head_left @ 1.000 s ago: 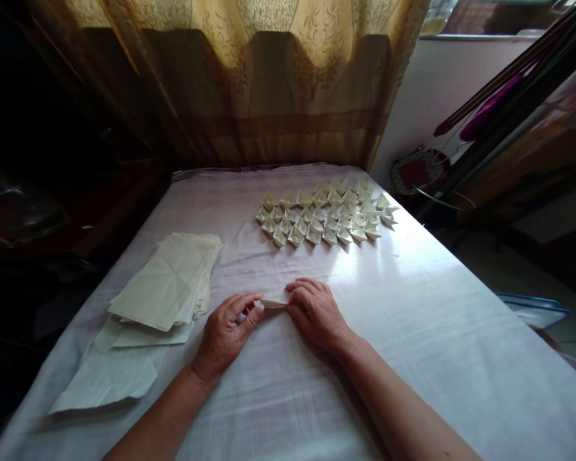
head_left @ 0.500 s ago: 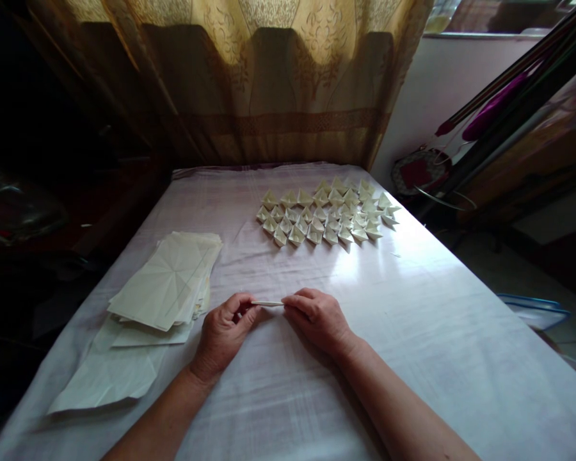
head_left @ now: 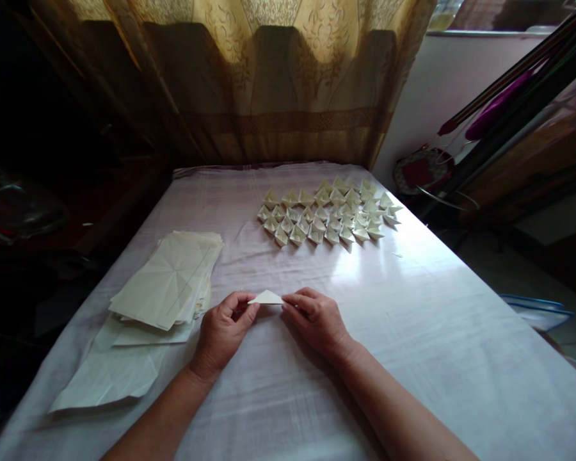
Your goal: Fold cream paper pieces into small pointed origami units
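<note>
A small folded white paper piece (head_left: 267,298), triangular with its point up, is held between both hands just above the cloth-covered table (head_left: 413,333). My left hand (head_left: 223,333) pinches its left corner with thumb and fingertips. My right hand (head_left: 317,320) pinches its right corner, fingers curled. Several finished folded paper pieces (head_left: 329,214) lie in rows at the far middle of the table. A stack of creased paper sheets (head_left: 170,282) lies to the left of my left hand.
A larger loose sheet (head_left: 105,378) lies under and in front of the stack near the table's left edge. A patterned curtain (head_left: 269,77) hangs behind the table. Dark rods (head_left: 509,83) lean at the right, and a blue-rimmed tray (head_left: 535,310) sits beyond the right edge.
The paper piece, pressed flat on the cloth a second ago, has been lifted slightly and turned so its triangular face stands up. Both hands stayed in place, pinching its ends.
</note>
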{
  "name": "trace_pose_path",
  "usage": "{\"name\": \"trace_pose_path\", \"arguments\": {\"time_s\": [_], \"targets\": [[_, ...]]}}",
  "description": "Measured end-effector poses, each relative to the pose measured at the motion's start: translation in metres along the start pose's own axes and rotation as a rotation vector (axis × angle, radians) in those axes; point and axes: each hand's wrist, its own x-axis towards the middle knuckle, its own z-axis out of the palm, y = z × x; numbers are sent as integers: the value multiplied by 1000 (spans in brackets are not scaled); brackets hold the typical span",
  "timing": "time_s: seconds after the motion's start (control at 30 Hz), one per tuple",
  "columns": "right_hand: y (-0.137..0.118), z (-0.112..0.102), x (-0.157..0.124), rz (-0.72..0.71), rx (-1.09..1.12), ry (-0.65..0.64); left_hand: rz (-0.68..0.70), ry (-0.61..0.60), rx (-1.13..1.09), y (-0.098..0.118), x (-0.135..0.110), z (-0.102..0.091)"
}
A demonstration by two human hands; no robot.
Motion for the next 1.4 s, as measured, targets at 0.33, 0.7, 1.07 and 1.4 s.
{"name": "trace_pose_path", "arguments": {"time_s": [0.33, 0.7, 1.07, 1.4], "targets": [[-8, 2, 1, 63, -91, 40, -11, 0, 38, -3, 0, 3], [-21, 6, 3, -247, -263, 210, 102, -15, 293, 8, -1, 6], [-28, 4, 2, -321, -228, 214, 471, 48, 699, -1, -2, -1], [-33, 7, 0, -339, -187, 214, 531, 117, 699, 1, -3, 1]]}}
